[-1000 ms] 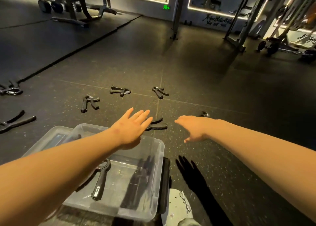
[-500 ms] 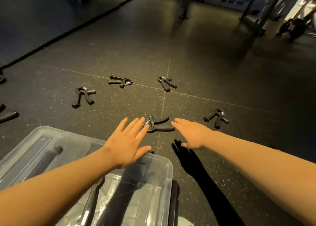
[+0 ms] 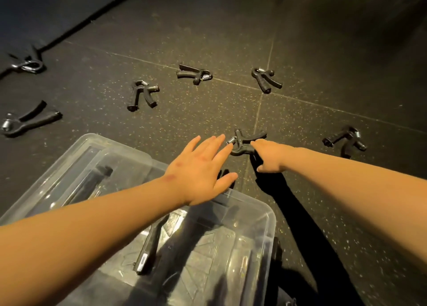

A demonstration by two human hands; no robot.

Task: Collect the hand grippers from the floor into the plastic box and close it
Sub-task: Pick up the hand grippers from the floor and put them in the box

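The open plastic box sits nearest on the floor, with one boxed gripper lying on its bottom. A clear sheet, probably the lid, juts out at the box's far left side. Just past the far rim the left hand hovers flat with straight fingers, its tips just beside the spring end of the nearest gripper. The right hand touches that gripper's handle from the other side. Its fingers are foreshortened, so I cannot tell whether they have curled round the handle.

The step in hand looks like picking up this gripper. The next move calls for a firm hold on the handles, a lift, and a carry back over the rim. Beyond lie the right gripper, left gripper, middle gripper, seam gripper and others, so collecting seems barely begun and closing must wait.
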